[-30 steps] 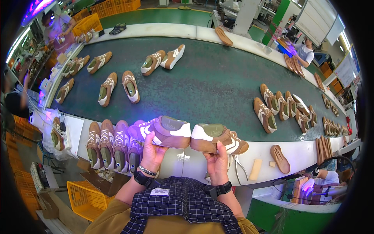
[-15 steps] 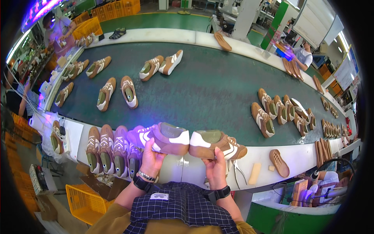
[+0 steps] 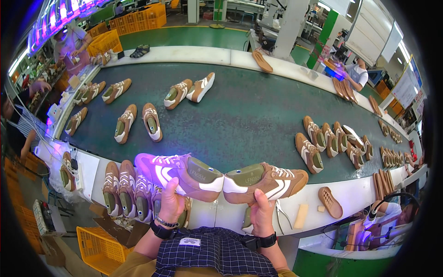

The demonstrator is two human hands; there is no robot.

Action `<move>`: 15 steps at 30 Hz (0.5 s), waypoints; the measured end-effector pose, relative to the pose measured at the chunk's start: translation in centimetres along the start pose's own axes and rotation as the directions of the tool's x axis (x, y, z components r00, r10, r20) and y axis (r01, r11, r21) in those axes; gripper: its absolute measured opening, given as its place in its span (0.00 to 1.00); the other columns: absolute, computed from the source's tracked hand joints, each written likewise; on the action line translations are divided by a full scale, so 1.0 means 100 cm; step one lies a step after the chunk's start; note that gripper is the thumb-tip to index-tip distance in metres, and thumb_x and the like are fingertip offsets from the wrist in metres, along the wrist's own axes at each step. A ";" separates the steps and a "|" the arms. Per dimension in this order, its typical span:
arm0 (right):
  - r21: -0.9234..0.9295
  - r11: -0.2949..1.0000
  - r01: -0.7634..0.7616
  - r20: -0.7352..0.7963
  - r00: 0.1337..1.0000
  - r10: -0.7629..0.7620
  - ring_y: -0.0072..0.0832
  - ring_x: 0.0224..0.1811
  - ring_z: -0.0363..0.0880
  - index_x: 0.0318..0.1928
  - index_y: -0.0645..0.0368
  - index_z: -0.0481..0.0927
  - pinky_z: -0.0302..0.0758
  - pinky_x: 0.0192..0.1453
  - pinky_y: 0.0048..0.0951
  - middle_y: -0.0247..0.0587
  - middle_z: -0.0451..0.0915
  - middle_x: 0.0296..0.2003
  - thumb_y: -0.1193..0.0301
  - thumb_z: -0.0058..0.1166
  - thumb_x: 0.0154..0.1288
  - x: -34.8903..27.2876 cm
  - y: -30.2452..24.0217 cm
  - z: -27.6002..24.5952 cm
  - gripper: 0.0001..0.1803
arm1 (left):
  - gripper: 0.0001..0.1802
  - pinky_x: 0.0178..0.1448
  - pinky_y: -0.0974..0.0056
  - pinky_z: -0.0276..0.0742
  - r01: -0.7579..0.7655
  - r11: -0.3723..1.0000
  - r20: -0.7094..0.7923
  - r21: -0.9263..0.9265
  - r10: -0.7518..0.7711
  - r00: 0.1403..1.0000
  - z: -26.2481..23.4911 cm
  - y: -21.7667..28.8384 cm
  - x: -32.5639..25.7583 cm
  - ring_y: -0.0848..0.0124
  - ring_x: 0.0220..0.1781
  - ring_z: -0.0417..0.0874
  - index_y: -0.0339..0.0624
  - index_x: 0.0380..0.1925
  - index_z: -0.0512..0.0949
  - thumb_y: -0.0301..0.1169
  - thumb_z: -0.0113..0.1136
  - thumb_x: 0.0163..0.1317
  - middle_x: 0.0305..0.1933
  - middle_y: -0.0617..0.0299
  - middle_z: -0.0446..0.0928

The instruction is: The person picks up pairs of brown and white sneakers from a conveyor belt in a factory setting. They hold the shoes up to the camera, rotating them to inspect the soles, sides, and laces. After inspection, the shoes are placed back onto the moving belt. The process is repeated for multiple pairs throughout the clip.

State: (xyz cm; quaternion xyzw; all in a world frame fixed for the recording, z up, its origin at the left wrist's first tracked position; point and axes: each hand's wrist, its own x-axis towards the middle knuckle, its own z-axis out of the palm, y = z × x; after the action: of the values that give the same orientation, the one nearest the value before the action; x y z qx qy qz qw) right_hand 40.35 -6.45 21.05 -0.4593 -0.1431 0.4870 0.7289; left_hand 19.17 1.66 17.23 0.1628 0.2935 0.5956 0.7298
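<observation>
My left hand [image 3: 170,205] grips a brown sneaker [image 3: 180,177] with white stripes and heel patch, thumb on its outer side. In my right hand [image 3: 263,213] is a matching sneaker [image 3: 277,183], also thumb-held at the side. The two heels meet in front of me, toes pointing outward left and right. An olive-green last fills each shoe's opening. Purple light falls on the left shoe's toe. My fingers beneath both shoes are largely hidden. Behind the left shoe, a row of similar sneakers [image 3: 110,184] stands on the white ledge.
A dark green conveyor belt [image 3: 221,124] carries several sneakers at left and right. On the near ledge lie pliers [image 3: 283,216], a loose brown sole [image 3: 330,202] and a beige block [image 3: 301,216]. A yellow crate [image 3: 99,247] sits low at left. Co-workers [image 3: 357,74] are across the belt.
Both sneakers have turned in my hands, so more of their outer sides and green lasts shows. Their toes reach farther outward. The surroundings sit slightly lower in the picture.
</observation>
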 end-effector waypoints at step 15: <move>0.194 0.949 -0.250 0.162 0.962 0.220 0.37 0.57 0.70 0.61 0.63 0.61 0.66 0.63 0.37 0.44 0.69 0.56 0.67 0.57 0.51 0.002 0.009 -0.053 0.36 | 0.29 0.54 0.56 0.74 0.410 0.911 0.179 -0.037 -0.398 0.900 0.004 -0.008 0.040 0.57 0.52 0.76 0.33 0.57 0.64 0.45 0.45 0.64 0.52 0.44 0.72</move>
State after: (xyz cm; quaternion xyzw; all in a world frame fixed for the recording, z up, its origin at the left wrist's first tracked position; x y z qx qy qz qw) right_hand 43.39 -8.96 17.38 -0.3578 -0.0845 0.6137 0.6987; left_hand 20.49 5.37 16.09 0.1208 0.2363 0.4259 0.8650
